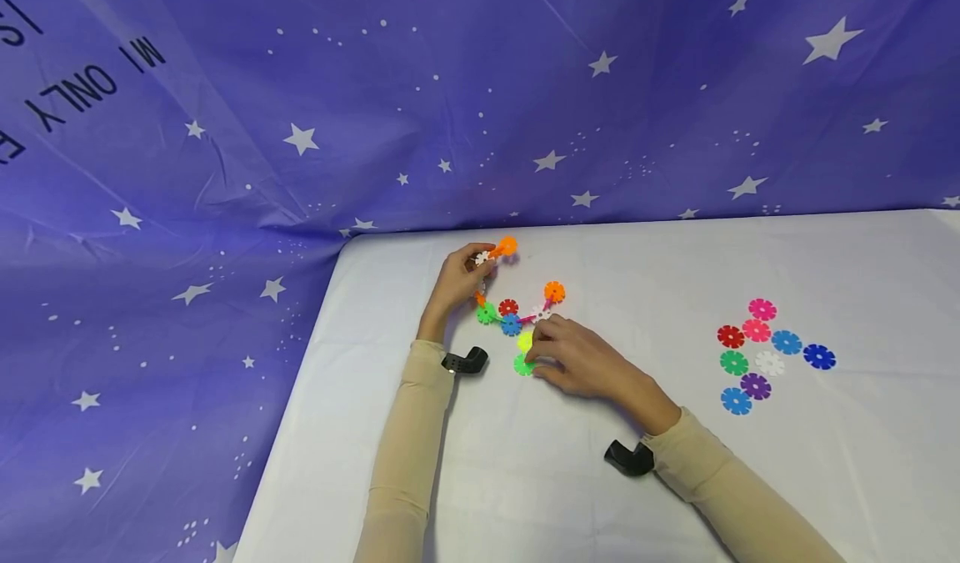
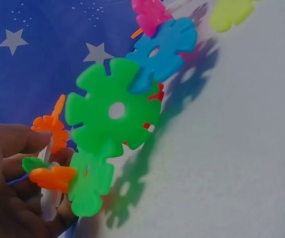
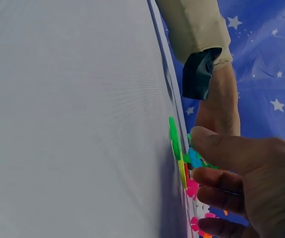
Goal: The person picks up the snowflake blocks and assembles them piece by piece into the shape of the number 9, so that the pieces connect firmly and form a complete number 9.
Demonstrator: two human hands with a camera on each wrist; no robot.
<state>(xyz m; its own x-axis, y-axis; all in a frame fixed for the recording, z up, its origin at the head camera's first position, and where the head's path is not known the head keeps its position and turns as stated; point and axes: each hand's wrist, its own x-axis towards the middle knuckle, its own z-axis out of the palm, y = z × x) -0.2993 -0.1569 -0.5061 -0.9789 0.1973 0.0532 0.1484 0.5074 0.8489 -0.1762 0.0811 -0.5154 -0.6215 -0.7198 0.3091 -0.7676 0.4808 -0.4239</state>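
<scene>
My left hand (image 1: 459, 279) pinches a white notched disc (image 2: 49, 203) in a chain of interlocked plastic snowflake discs. An orange disc (image 1: 508, 247) forms one end of the chain. From the hand it runs through a green disc (image 2: 113, 111), a blue disc (image 2: 164, 49) and a pink disc (image 2: 151, 16) to another orange disc (image 1: 554, 292). My right hand (image 1: 577, 359) is bent beside the near side of the chain, with a gap between thumb and fingers in the right wrist view. Its fingertips are right by a yellow disc (image 1: 526, 341) and a light green disc (image 1: 522, 365).
A red disc (image 1: 508, 307) lies beside the chain. Further right, a loose group of discs, among them a purple disc (image 1: 755, 386) and a dark blue disc (image 1: 819, 357), lies on the white tablecloth (image 1: 862, 463). Behind the table hangs a blue star-patterned cloth (image 1: 480, 96).
</scene>
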